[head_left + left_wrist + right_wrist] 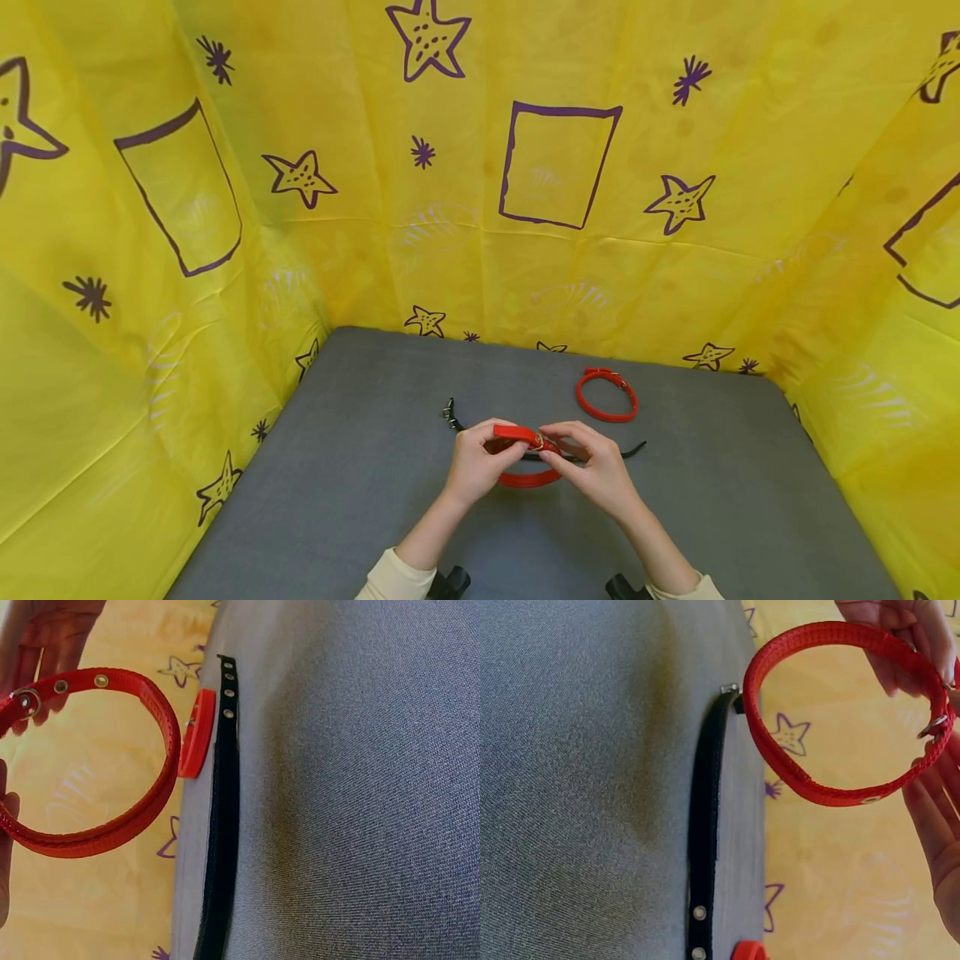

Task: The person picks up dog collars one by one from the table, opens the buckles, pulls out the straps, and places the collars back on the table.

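Observation:
Between both hands a red collar (529,481) is held up as a loop over the table. My left hand (474,463) pinches the strap near its free end, which sticks out past the fingers. At the buckle, my right hand (597,468) grips the band with thumb and fingers. Metal eyelets and a ring show on the red collar (169,754) in the left wrist view. Behind and below it, a black collar (707,802) lies stretched out on the table, its buckle to the left and its holed end to the right. The hands partly hide it in the head view.
A second red collar (609,417), buckled into a ring, lies farther back on the right of the grey table (360,467). Yellow cloth walls (480,275) with drawn stars enclose the table at the back and both sides.

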Action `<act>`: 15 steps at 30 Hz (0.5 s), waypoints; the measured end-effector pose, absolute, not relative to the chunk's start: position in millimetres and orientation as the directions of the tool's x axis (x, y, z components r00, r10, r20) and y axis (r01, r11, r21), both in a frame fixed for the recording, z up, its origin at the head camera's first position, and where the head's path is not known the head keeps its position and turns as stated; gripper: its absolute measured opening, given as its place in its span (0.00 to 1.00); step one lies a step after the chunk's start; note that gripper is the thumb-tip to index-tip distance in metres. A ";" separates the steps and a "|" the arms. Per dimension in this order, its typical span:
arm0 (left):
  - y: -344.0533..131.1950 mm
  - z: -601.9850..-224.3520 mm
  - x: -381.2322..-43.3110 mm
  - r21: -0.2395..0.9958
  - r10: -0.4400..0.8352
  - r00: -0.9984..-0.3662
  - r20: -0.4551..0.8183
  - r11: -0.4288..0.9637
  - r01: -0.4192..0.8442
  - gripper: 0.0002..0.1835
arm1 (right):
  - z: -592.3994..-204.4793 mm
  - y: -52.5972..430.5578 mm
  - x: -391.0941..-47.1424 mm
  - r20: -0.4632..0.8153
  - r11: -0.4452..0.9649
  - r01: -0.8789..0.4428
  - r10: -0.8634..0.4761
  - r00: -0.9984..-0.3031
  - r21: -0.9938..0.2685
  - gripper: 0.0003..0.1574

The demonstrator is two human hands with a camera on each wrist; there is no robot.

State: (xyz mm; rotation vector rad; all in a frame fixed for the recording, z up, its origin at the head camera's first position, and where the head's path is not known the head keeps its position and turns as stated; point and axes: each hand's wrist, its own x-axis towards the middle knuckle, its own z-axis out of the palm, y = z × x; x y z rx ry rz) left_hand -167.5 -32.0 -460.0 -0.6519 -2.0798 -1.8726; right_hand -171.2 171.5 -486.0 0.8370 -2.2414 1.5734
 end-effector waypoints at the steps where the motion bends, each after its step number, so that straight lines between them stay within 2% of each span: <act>1: -32.5 -459.8 -167.5 0.871 0.150 -0.867 0.475 0.060 0.487 0.05 | -485.9 171.7 -171.1 0.520 0.240 -0.590 -0.300 -0.800 -0.771 0.17; 6: -34.9 -459.0 -167.5 0.881 0.167 -0.871 0.462 0.030 0.472 0.05 | -485.2 171.8 -170.8 0.456 0.220 -0.523 -0.292 -0.841 -0.824 0.11; 15: -39.3 -457.4 -168.8 0.922 0.174 -0.910 0.377 0.019 0.386 0.06 | -472.5 168.9 -165.4 0.386 0.180 -0.443 -0.281 -0.879 -0.878 0.10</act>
